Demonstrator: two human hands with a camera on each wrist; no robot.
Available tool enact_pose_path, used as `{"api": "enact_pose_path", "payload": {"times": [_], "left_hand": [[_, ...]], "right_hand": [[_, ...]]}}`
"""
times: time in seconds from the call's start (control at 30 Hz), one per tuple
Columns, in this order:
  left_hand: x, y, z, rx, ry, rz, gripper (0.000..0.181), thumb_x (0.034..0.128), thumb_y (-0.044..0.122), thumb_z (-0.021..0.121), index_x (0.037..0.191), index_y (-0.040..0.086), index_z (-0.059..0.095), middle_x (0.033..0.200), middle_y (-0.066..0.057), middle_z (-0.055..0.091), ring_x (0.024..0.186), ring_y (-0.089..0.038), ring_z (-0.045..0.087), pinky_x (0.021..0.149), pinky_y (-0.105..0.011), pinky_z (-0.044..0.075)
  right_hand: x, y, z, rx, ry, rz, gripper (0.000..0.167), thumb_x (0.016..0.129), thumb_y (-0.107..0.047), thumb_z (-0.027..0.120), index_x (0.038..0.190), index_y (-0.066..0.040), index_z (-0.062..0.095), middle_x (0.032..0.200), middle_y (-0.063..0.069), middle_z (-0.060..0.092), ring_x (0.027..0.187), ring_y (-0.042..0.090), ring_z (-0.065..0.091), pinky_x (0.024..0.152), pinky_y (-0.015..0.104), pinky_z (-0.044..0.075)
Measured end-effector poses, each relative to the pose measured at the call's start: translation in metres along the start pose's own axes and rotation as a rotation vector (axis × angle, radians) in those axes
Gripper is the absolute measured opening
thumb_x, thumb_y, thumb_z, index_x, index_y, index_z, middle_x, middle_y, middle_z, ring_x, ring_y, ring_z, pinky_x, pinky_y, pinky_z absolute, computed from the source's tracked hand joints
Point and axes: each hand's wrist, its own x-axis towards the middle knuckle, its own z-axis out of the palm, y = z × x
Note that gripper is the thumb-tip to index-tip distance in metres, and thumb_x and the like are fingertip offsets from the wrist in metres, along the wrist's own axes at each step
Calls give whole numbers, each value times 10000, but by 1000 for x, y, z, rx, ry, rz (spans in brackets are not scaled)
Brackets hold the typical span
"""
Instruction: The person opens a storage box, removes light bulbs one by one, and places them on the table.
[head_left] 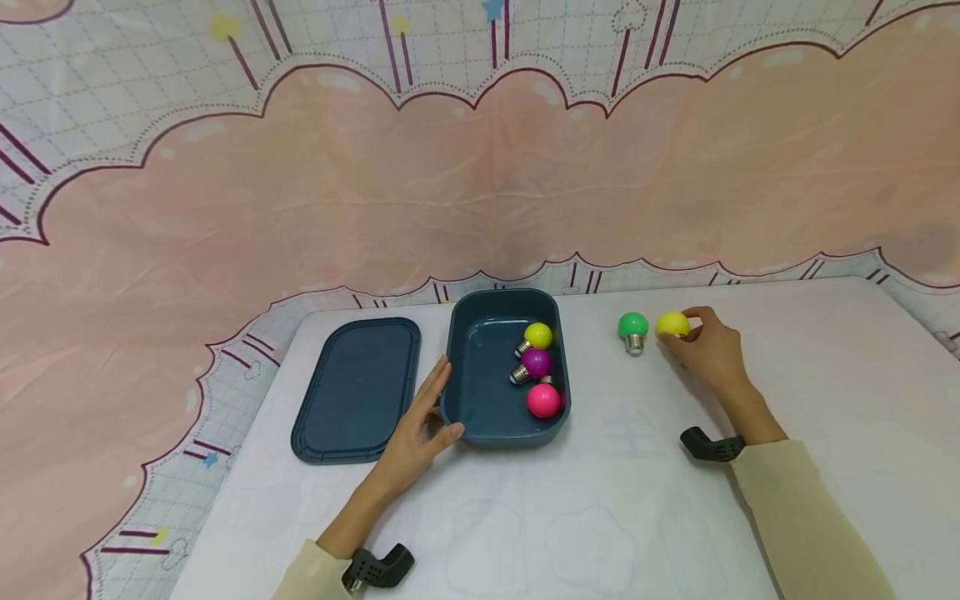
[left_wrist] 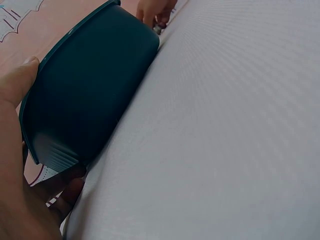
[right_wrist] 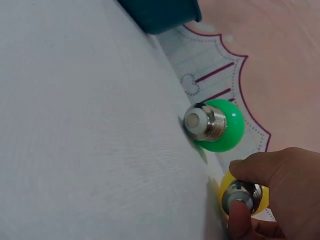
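Near the back right of the table, my right hand (head_left: 708, 350) pinches a yellow light bulb (right_wrist: 265, 196) between thumb and fingers, its metal screw base facing the right wrist camera. Beside it lies a green light bulb (head_left: 633, 324), apart from my fingers. My left hand (head_left: 414, 433) rests against a dark blue plastic box (head_left: 480, 421), fingers fairly straight along its left side and thumb at the near left corner. Inside the box, along its right wall, lie another yellow bulb (head_left: 537, 335), a purple bulb (head_left: 536, 362) and a pink bulb (head_left: 543, 401).
A dark blue lid (head_left: 356, 392) lies flat left of the box, close to my left hand. The white table (head_left: 600, 517) ends at the back against a patterned cloth (head_left: 487, 183). Black wrist cameras (head_left: 711, 445) sit on both forearms.
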Motion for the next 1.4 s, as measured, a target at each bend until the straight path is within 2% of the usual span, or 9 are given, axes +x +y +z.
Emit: {"api": "enact_pose_path", "payload": {"times": [0.17,0.3,0.5,0.9,1.1,1.4], "left_hand": [[0,0,0,-3,-4,3,739,897,2,610,1501,-38,186,1576,-193,87,942,-293,509,746,-416,418],[0,-1,0,-7,-3,5,739,896,-1,611,1500,-41,187,1574,-198,89,932,-311,518,751,-414,423],[1,-1,0,1,-1,3,740,894,-5,614,1498,-45,188,1572,-203,91,926,-344,517,746,-413,424],[1,-2,0,1,-1,-4,739,895,0,611,1501,-38,188,1575,-194,94,925,-245,517,748,-419,432],[0,-2,0,-2,-2,-5,738,897,1,609,1500,-42,186,1576,-189,90,940,-277,523,755,-427,432],[0,-2,0,-4,-2,-5,735,897,2,611,1496,-50,189,1575,-195,91,948,-323,530,759,-435,434]], "right_hand": [[-1,0,3,-13,33,-3,565,892,-267,668,1251,101,434,862,245,589,697,305,550,554,303,421],[-1,1,5,-11,42,-9,558,891,-257,668,1249,94,422,839,224,574,692,301,529,559,314,413],[0,1,6,-19,39,-2,580,890,-273,663,1246,104,403,842,222,574,711,312,531,582,335,406],[-1,-1,4,-31,14,22,660,901,-321,646,1287,134,364,882,235,550,755,331,527,617,363,412],[0,-2,4,-32,5,47,682,904,-339,645,1299,137,360,954,247,482,835,360,467,669,411,404],[0,0,5,-29,9,42,669,906,-347,637,1288,124,353,1016,279,438,906,392,436,731,458,391]]}}
